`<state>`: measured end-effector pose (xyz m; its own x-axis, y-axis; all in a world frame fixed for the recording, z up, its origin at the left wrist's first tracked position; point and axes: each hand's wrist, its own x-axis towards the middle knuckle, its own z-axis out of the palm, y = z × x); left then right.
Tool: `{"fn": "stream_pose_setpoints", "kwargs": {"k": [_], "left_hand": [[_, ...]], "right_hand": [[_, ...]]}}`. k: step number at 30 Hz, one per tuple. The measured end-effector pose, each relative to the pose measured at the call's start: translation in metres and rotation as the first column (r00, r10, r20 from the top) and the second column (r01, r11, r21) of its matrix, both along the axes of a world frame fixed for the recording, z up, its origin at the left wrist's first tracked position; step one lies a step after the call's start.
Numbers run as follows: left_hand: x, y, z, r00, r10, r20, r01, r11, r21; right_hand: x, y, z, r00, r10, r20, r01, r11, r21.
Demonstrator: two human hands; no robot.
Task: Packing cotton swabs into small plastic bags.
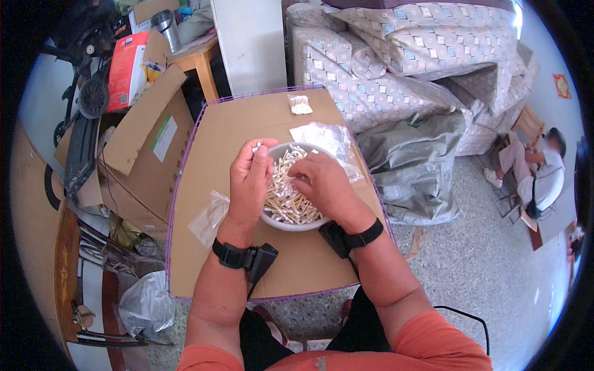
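Observation:
A pale round bowl (291, 226) full of loose cotton swabs (289, 201) stands on a cardboard-topped table (213, 139). At the bowl's left rim my left hand (250, 176) is closed, with white swab tips (257, 147) showing above its fingers. My right hand (325, 185) reaches over the bowl's right side, its fingers curled down among the swabs. Whatever its fingertips pinch is hidden. Toward the table's far edge lies a small clear pack of cotton swabs (300, 105). Clear plastic bags (325, 137) lie beyond the bowl, and another clear bag (209, 221) lies left of my left wrist.
Left of the table stands an open cardboard box (145, 167), with a folded wheeled frame (86, 123) behind it. Patterned covered bundles (396, 68) and a grey plastic sack (414, 173) crowd the right side. Farther right, a person (544, 173) sits on a chair.

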<state>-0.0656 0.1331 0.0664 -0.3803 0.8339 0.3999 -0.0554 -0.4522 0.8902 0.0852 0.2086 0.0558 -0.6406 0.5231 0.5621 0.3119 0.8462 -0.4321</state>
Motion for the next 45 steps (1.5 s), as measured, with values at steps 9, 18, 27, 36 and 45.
{"fn": "stream_pose_setpoints", "kwargs": {"k": [9, 18, 27, 36, 45], "left_hand": [[-0.003, 0.003, -0.002, 0.999, -0.023, -0.033, 0.023, 1.000, 0.004], [0.000, 0.002, -0.001, 0.998, 0.030, -0.056, -0.030, 1.000, 0.002], [-0.002, 0.003, -0.004, 0.999, -0.020, -0.044, 0.020, 1.000, 0.008], [-0.003, 0.004, -0.005, 0.984, -0.020, -0.179, 0.017, 1.000, -0.022], [-0.001, 0.003, -0.005, 0.946, -0.031, -0.324, 0.023, 0.999, -0.029]], "right_hand": [[-0.002, 0.000, -0.002, 0.999, 0.010, -0.045, -0.005, 0.995, 0.098], [-0.004, 0.000, 0.004, 0.994, -0.014, -0.112, 0.027, 0.993, 0.115], [-0.004, -0.001, 0.011, 0.882, -0.085, -0.464, 0.122, 0.991, 0.051], [-0.002, -0.004, 0.012, 0.823, -0.118, -0.555, 0.038, 0.987, -0.153], [-0.002, -0.004, 0.011, 0.809, -0.113, -0.576, 0.058, 0.992, -0.113]]}}
